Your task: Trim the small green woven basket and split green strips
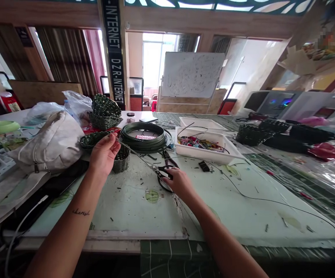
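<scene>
My left hand (105, 152) is raised over the left part of the table, its fingertips pinched on a thin dark strand (135, 153). The strand slants down to the right, to the metal blades of black-handled scissors (157, 170). My right hand (180, 181) grips the scissors by their handles. Behind my hands lies a coil of dark green strand (145, 144). A small woven basket (121, 160) stands beside my left hand, partly hidden by it. Another black-handled tool (167, 155) lies just beyond the scissors.
A white tray (213, 155) holds colourful small pieces. More woven baskets (105, 112) are stacked at the back left, near a pale bag (51, 141). Dark baskets (254, 134) lie at the right. A long loose strand (260, 199) crosses the table, among scattered dark offcuts.
</scene>
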Tool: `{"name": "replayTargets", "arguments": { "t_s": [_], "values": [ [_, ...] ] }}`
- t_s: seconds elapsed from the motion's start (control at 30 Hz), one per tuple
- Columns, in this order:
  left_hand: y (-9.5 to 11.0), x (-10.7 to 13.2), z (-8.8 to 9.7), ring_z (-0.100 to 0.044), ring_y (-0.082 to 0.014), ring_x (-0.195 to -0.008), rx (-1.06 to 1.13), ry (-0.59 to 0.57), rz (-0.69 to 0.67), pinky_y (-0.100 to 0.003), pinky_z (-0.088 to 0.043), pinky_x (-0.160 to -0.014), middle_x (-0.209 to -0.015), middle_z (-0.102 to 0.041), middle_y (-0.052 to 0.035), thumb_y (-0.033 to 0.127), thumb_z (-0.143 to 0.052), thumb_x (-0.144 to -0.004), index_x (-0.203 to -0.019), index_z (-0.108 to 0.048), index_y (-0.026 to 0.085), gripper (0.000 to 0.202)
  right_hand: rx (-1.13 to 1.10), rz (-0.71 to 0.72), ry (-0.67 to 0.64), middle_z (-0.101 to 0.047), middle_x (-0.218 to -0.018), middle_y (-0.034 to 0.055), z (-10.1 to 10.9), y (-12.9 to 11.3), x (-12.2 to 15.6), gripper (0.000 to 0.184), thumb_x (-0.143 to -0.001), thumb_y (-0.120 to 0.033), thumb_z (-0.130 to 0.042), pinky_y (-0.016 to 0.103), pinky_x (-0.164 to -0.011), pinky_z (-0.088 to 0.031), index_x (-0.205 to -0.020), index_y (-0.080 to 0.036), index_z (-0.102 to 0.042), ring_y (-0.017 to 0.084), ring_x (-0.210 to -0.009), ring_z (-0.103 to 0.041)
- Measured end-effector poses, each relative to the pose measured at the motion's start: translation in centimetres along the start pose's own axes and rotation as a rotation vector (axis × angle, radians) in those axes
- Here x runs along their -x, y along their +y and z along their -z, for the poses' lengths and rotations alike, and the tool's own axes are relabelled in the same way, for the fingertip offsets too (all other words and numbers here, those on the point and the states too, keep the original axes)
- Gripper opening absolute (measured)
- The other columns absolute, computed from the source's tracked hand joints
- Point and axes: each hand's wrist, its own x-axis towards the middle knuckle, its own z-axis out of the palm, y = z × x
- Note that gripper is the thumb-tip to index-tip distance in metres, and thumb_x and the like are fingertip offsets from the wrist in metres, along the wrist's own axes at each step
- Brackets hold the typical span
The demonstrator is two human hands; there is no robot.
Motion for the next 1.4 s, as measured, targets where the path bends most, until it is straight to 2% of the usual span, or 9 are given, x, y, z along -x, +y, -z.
{"name": "replayTargets", "arguments": {
  "t_s": [0.3, 0.47, 0.6, 0.8, 0.93, 1.07, 1.17, 1.27, 1.4],
  "values": [
    [-1.9, 0.2, 0.5, -0.059, -0.004, -0.061, -0.002, 0.013, 0.045, -0.017, -0.05, -0.065, -0.076, -0.07, 0.0031, 0.024, -0.089, -0.05, -0.073, -0.07, 0.018, 0.03, 0.094, -0.029, 0.212, -0.072, -0.093, 0.0076, 2.1, 0.6, 0.2, 0.027, -0.091, -0.036, -0.052, 0.027, -0.073, -0.047, -0.097, -0.018, -0.072, 0.021, -0.082, -0.066],
    [-1.8, 0.6, 1.4, -0.059, -0.004, -0.062, -0.012, 0.01, 0.042, -0.017, -0.051, -0.065, -0.077, -0.069, 0.0031, 0.025, -0.088, -0.053, -0.074, -0.07, 0.018, 0.029, 0.28, -0.284, 0.341, -0.069, -0.095, 0.0207, 6.9, 4.3, 1.1, 0.03, -0.089, -0.029, -0.051, 0.039, -0.07, -0.045, -0.106, -0.012, -0.069, 0.034, -0.087, -0.064],
    [-1.7, 1.0, 1.7, -0.059, -0.0035, -0.063, -0.018, 0.016, 0.051, -0.017, -0.051, -0.066, -0.077, -0.069, 0.0034, 0.025, -0.088, -0.055, -0.075, -0.071, 0.017, 0.027, 0.526, -0.655, 0.14, -0.065, -0.098, 0.0264, 10.5, 9.5, 2.7, 0.027, -0.086, -0.027, -0.053, 0.04, -0.059, -0.045, -0.09, -0.008, -0.072, 0.04, -0.087, -0.064],
    [-1.7, 1.2, 1.5, -0.059, -0.0041, -0.064, -0.054, 0.047, 0.03, -0.017, -0.049, -0.067, -0.077, -0.069, 0.0021, 0.026, -0.087, -0.054, -0.076, -0.072, 0.017, 0.028, 0.515, -0.688, 0.135, -0.066, -0.075, 0.0224, 10.3, 13.4, 3.7, 0.018, -0.076, -0.012, -0.054, 0.035, -0.05, -0.04, -0.07, -0.011, -0.07, 0.035, -0.069, -0.065],
    [-2.1, 1.4, 1.3, -0.059, -0.0052, -0.067, -0.123, 0.084, -0.013, -0.018, -0.049, -0.07, -0.08, -0.07, 0.0001, 0.028, -0.087, -0.053, -0.078, -0.073, 0.017, 0.031, 0.516, -0.599, 0.317, -0.068, -0.074, 0.0216, 10.1, 11.7, 3.3, 0.028, -0.087, -0.023, -0.046, 0.035, -0.054, -0.036, -0.08, -0.012, -0.07, 0.033, -0.069, -0.064],
    [-2.3, 1.6, 1.1, -0.06, -0.0066, -0.071, -0.205, 0.148, -0.133, -0.019, -0.048, -0.072, -0.082, -0.069, -0.0003, 0.032, -0.085, -0.057, -0.081, -0.073, 0.016, 0.031, 0.519, -0.488, 0.66, -0.069, -0.081, 0.025, 12.0, 8.6, 1.7, 0.035, -0.093, -0.025, -0.04, 0.036, -0.062, -0.033, -0.1, -0.006, -0.068, 0.032, -0.073, -0.062],
    [-2.2, 2.1, 0.6, -0.061, -0.0098, -0.073, -0.216, 0.104, -0.231, -0.023, -0.05, -0.075, -0.075, -0.066, 0.0001, 0.037, -0.08, -0.065, -0.077, -0.069, 0.016, 0.027, 0.488, -0.384, 0.755, -0.069, -0.087, 0.0235, 13.4, 6.2, -1.0, 0.034, -0.095, -0.029, -0.043, 0.034, -0.065, -0.033, -0.104, -0.007, -0.068, 0.03, -0.079, -0.062],
    [-2.7, 3.2, -0.2, -0.062, -0.0119, -0.068, -0.191, -0.023, -0.199, -0.026, -0.052, -0.071, -0.069, -0.063, 0.0011, 0.041, -0.074, -0.071, -0.076, -0.064, 0.017, 0.026, 0.427, -0.23, 0.731, -0.07, -0.099, 0.0161, 12.9, 3.3, -4.2, 0.031, -0.095, -0.031, -0.046, 0.03, -0.07, -0.035, -0.107, -0.013, -0.068, 0.025, -0.088, -0.061],
    [-4.9, 4.9, -0.9, -0.058, -0.0096, -0.061, -0.126, -0.217, 0.174, -0.023, -0.051, -0.062, -0.068, -0.06, 0.001, 0.037, -0.076, -0.07, -0.079, -0.067, 0.016, 0.025, 0.119, -0.002, 0.384, -0.071, -0.086, 0.0122, 8.3, -1.4, -6.9, 0.022, -0.089, -0.024, -0.052, 0.03, -0.07, -0.037, -0.089, -0.016, -0.072, 0.024, -0.079, -0.062]
  ]
}}
